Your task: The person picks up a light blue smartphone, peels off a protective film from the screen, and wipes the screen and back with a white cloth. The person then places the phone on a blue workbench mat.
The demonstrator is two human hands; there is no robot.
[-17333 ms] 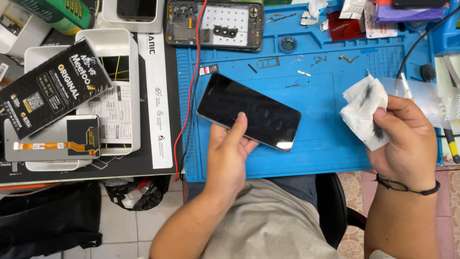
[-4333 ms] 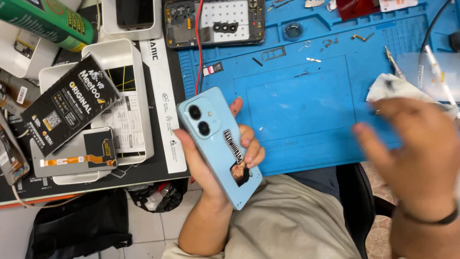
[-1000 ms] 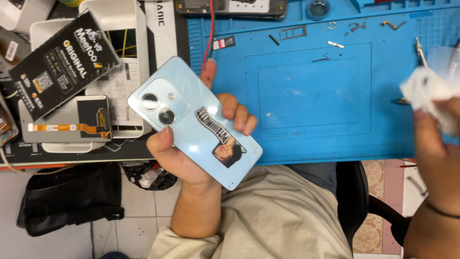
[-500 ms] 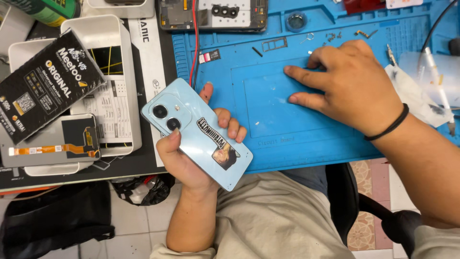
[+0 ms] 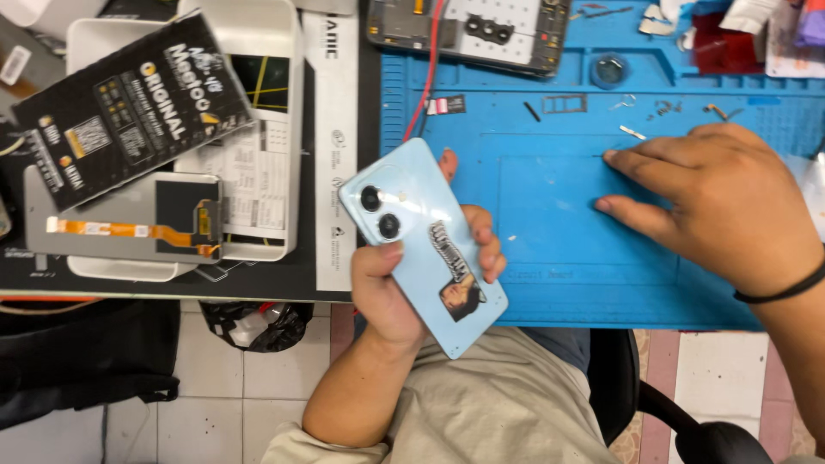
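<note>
While the left hand (image 5: 404,288) wraps around a light blue phone (image 5: 421,241), back side up, the thumb presses on one long edge and the fingers curl over the other, so the grip is closed snugly on it. That phone sits in the air just above the near left edge of the blue work mat (image 5: 559,249), tilted, with its two round camera eyes at the far end and a small picture sticker near the close end. It looks thin, stiff and light, and its smooth back seems slippery, so I think holding it by the long sides is the safe way; it would likely crack if dropped. The right hand (image 5: 722,215) lies flat and open on the mat, fingers spread a little, holding nothing. Tiny screws and bits (image 5: 632,131) lie just past those fingertips. At the far side rests an opened phone (image 5: 468,34) with a red wire (image 5: 427,77). To the left, a white tray (image 5: 284,172) holds a black box (image 5: 120,112) and a screen part with an orange ribbon (image 5: 129,228). Under the desk there is tiled floor (image 5: 215,387), a black bag (image 5: 77,361), and a chair.
</note>
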